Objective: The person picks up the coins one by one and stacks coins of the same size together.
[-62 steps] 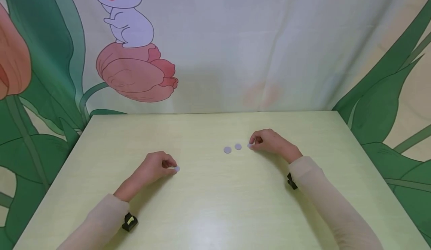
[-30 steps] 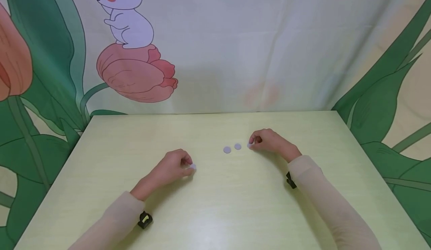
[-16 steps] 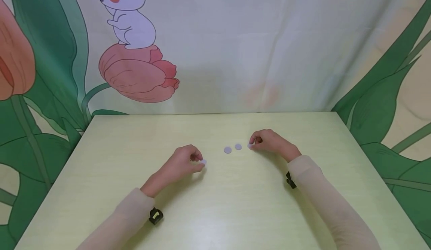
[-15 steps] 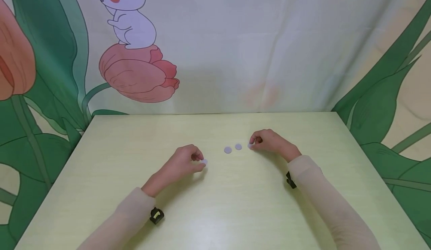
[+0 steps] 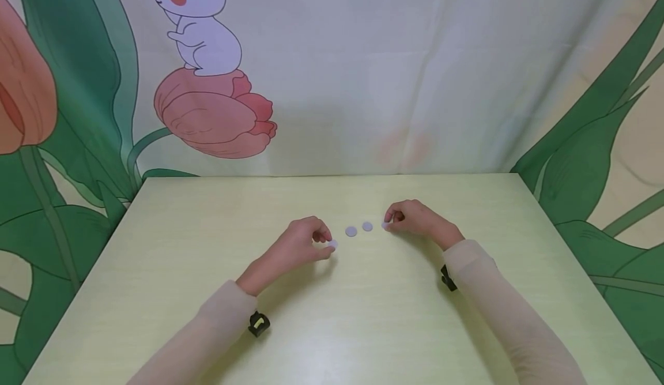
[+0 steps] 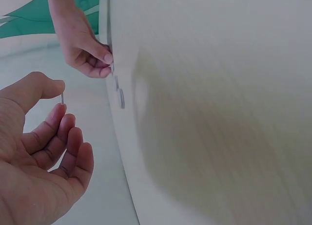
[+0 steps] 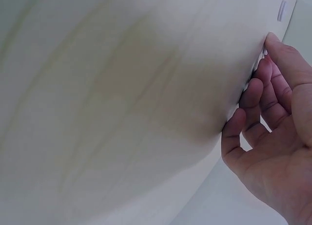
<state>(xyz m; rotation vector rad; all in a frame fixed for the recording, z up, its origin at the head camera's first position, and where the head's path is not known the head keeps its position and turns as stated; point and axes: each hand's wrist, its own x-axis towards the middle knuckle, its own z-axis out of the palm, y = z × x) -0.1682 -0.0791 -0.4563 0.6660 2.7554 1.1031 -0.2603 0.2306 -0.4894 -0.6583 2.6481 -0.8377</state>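
Note:
My left hand (image 5: 301, 244) pinches a thin pale round disc (image 5: 334, 244) between thumb and index finger. In the left wrist view this disc (image 6: 62, 98) is seen edge-on, with the other fingers curled loosely below it. To its right, two more pale discs lie flat on the table, a nearer disc (image 5: 351, 231) and a farther disc (image 5: 367, 226). My right hand (image 5: 417, 219) is down at the tabletop, its thumb and fingertip pinching another pale disc (image 5: 384, 225), mostly covered by the fingers. In the right wrist view its fingertips (image 7: 237, 119) rest against the table.
The pale wooden table (image 5: 321, 327) reaches back to a hanging cloth (image 5: 332, 74) printed with a white animal, tulips and leaves. A black wrist device (image 5: 259, 323) sits under the left sleeve, and another black wrist device (image 5: 448, 278) under the right.
My left hand has travelled right and slightly away from me with its disc, closing in on the two lying discs. The right hand and the discs on the table have stayed put.

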